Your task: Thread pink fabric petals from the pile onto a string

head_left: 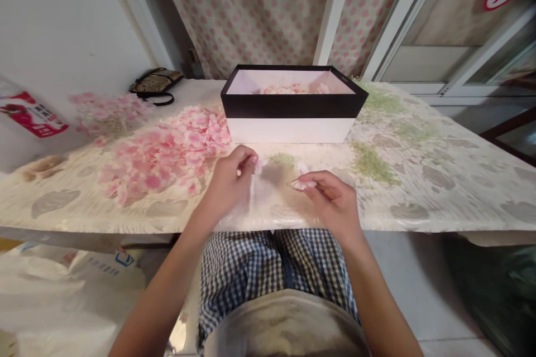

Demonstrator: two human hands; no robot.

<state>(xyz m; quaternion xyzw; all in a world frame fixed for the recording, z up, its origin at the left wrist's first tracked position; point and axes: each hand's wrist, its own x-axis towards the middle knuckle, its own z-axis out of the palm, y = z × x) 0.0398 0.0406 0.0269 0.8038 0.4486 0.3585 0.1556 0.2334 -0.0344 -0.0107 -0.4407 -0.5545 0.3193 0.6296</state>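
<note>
Our right hand (pixel 333 203) is pinching a pink artificial petal (pixel 302 184) between thumb and fingers, while our left hand (pixel 230 181) is closed on something pale, can't tell what. Loose petals (pixel 167 150) are heaped left on the leaf-print tablecloth (pixel 419 178), with more inside the black-and-white box (pixel 288 128) at the far side.
</note>
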